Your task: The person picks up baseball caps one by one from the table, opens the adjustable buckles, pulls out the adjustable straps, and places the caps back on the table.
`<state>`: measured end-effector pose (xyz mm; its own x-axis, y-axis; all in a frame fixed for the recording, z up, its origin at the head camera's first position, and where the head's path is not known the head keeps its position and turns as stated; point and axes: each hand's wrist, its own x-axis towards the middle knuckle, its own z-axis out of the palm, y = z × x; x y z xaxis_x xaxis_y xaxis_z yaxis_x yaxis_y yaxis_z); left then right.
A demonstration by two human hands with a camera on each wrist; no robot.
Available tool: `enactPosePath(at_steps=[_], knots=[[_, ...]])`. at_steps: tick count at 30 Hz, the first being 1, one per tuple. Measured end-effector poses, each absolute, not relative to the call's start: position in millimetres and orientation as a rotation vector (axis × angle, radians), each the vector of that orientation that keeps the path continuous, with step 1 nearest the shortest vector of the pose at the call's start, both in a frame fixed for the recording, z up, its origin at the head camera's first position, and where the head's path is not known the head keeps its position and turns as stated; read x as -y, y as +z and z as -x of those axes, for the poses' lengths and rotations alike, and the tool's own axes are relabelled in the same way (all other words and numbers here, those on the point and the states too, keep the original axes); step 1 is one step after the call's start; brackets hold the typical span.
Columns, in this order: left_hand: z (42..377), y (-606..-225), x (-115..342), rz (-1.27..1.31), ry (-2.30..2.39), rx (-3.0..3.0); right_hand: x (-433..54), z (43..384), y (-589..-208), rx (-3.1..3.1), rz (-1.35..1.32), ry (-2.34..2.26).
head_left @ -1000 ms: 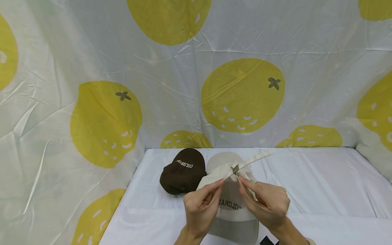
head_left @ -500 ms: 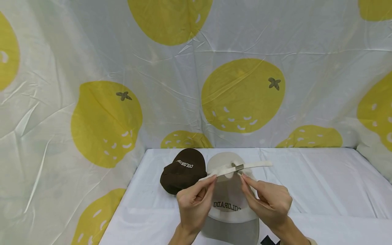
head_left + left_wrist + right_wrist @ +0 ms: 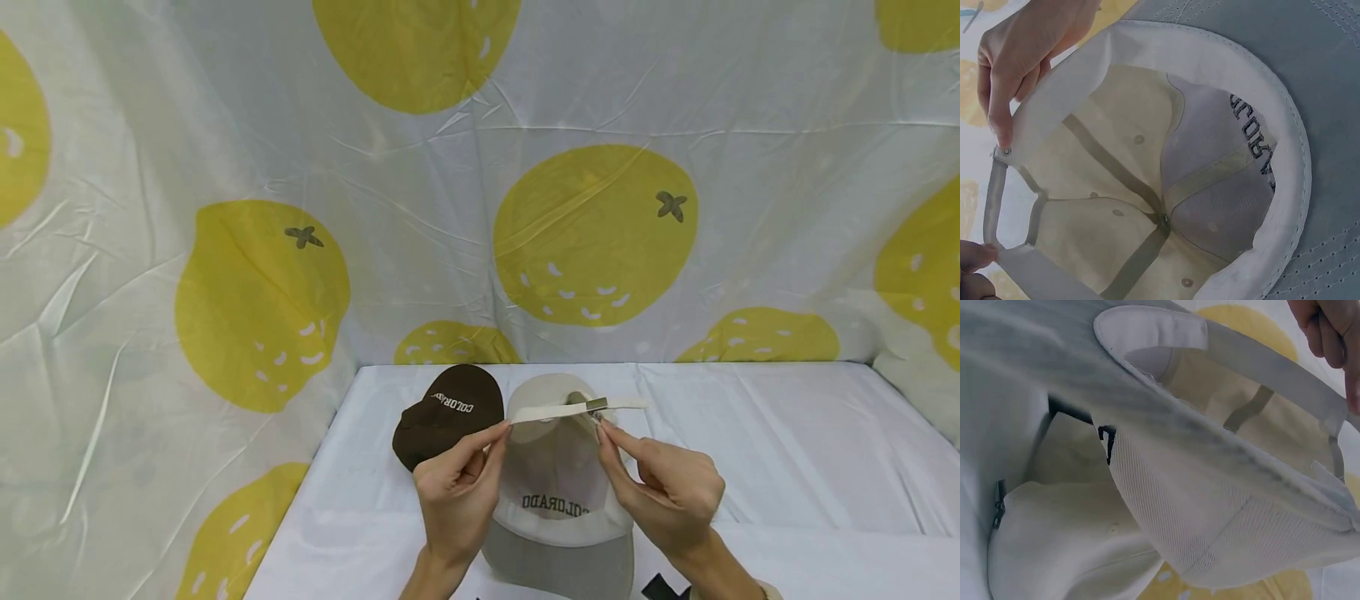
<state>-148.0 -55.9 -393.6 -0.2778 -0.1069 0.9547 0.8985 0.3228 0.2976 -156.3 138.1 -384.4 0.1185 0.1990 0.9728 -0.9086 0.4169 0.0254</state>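
A cream cap (image 3: 551, 467) hangs between my hands, its opening towards me and its grey brim (image 3: 570, 567) at the bottom. Mirrored dark lettering reading COLORADO shows through inside it. My left hand (image 3: 459, 492) pinches the left end of the back strap (image 3: 551, 412) between thumb and fingertips. My right hand (image 3: 663, 492) pinches the cap's edge just below the metal buckle (image 3: 596, 404). The strap's loose tail (image 3: 626, 402) sticks out to the right past the buckle. In the left wrist view, a metal eyelet (image 3: 1006, 151) sits at a fingertip beside the strap opening.
A dark brown cap (image 3: 448, 417) with white lettering rests on the white-covered table (image 3: 765, 450) to the left. Behind the held cap shows a pale rounded crown (image 3: 551, 387). A lemon-print cloth (image 3: 420, 233) hangs behind. A black piece (image 3: 658, 587) lies at the front edge.
My left hand has moved left, away from the right hand, which shifted slightly right. The strap has gone from slanted to nearly level, with a shorter tail. The cap's opening shows wider.
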Motion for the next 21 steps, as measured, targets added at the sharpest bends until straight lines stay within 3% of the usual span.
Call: enactPosePath(at_steps=[21], knots=[[149.1,-385.9,71.2,0.663,-1.283,1.544,-142.0,157.5,-382.9,1.160,-0.716,0.933]])
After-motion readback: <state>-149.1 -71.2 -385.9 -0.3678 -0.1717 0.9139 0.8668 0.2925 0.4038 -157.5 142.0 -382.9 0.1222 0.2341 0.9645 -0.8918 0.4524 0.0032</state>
